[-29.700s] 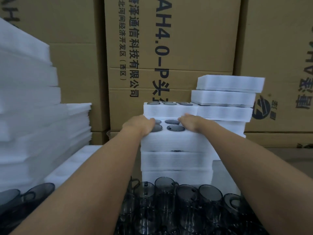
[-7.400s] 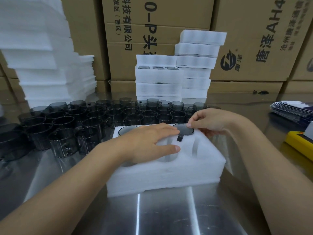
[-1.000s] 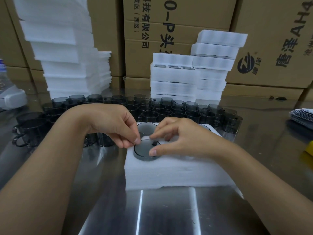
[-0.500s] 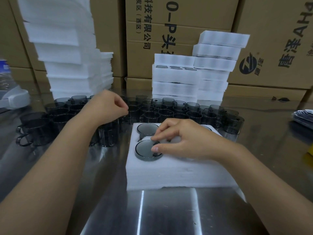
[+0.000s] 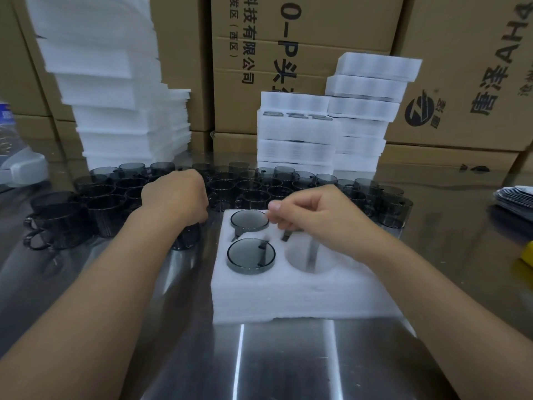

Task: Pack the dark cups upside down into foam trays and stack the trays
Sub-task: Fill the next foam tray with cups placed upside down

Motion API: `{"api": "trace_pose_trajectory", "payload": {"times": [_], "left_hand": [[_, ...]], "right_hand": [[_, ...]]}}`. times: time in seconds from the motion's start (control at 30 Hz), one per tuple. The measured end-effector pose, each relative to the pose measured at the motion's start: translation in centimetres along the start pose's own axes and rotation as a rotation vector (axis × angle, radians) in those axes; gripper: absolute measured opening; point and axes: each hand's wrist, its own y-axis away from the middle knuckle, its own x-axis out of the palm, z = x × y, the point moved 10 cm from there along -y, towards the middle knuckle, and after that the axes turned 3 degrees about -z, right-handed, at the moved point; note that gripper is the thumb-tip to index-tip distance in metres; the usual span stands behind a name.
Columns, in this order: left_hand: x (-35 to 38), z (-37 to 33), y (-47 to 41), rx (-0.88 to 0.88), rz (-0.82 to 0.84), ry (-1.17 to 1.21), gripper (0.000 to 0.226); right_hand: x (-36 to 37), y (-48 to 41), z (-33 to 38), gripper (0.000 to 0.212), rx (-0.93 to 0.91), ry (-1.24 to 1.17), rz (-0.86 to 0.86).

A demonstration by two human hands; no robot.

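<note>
Steel surface [image 5: 274, 368], cartons behind. Foam tray [image 5: 288, 298] sits centre; two dark cups [image 5: 250, 256] seated upside down in its left column, and the empty pocket [image 5: 310, 256] is just right of the near one. Left hand [image 5: 176, 197] is curled over a loose cup [image 5: 186, 236] just left of the tray, grip hidden. Right hand [image 5: 317, 217] hovers above the tray, loosely curled, holding nothing visible. The left hand's cup is nearest, so it likely travels right to the pocket.

packing warehouse | stacked cardboard cartons [image 5: 302, 39] | foam tray piles [image 5: 115, 90] | steel bench [image 5: 288, 365]
</note>
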Motion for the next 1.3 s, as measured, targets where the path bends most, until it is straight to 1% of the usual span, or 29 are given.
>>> {"api": "trace_pose_trajectory", "payload": {"times": [0.1,0.2,0.3,0.33,0.47,0.6,0.7,0.8,0.9,1.03,1.13,1.3], "left_hand": [[-1.0,-0.6,0.3,0.009,-0.089,-0.007,0.017],[-2.3,-1.4,0.8,0.030,-0.197,-0.010,0.014],[-4.0,-2.2,1.6,0.072,-0.350,0.034,0.010],[-4.6,-2.6,1.9,0.104,-0.410,0.069,0.013],[-6.2,-5.3,4.0,0.336,-0.621,0.221,0.013],[-5.8,-7.7,5.8,0.524,-0.706,0.281,0.011],[-5.6,-9.1,7.4,0.695,-0.771,0.318,0.008],[-5.1,-10.1,8.3,0.812,-0.791,0.332,0.006],[-5.1,-10.3,8.7,0.852,-0.826,0.340,0.007],[-4.7,-10.8,8.8,0.932,-0.790,0.357,0.005],[-4.6,-10.9,8.7,0.932,-0.776,0.387,0.006],[-4.5,-10.9,8.7,0.933,-0.746,0.417,0.007]], "right_hand": [[-1.3,-0.3,-0.1,0.022,0.021,-0.131,-0.099],[-2.3,-0.4,-0.4,0.024,0.031,-0.147,-0.179],[-2.7,-0.4,-0.8,0.025,0.054,-0.161,-0.223],[-2.8,-0.5,-1.0,0.026,0.063,-0.167,-0.239],[-3.4,-0.7,-2.2,0.024,0.137,-0.216,-0.307],[-4.0,-0.7,-3.9,0.019,0.245,-0.218,-0.361],[-4.4,-0.8,-4.3,0.018,0.260,-0.239,-0.388],[-3.8,-0.8,-4.4,0.022,0.268,-0.278,-0.343],[-3.2,-0.8,-4.5,0.034,0.289,-0.316,-0.304],[-2.9,-0.8,-4.2,0.041,0.287,-0.325,-0.280],[-3.0,-0.7,-4.1,0.038,0.274,-0.278,-0.289],[-3.1,-0.8,-4.4,0.026,0.275,-0.269,-0.304]]}}
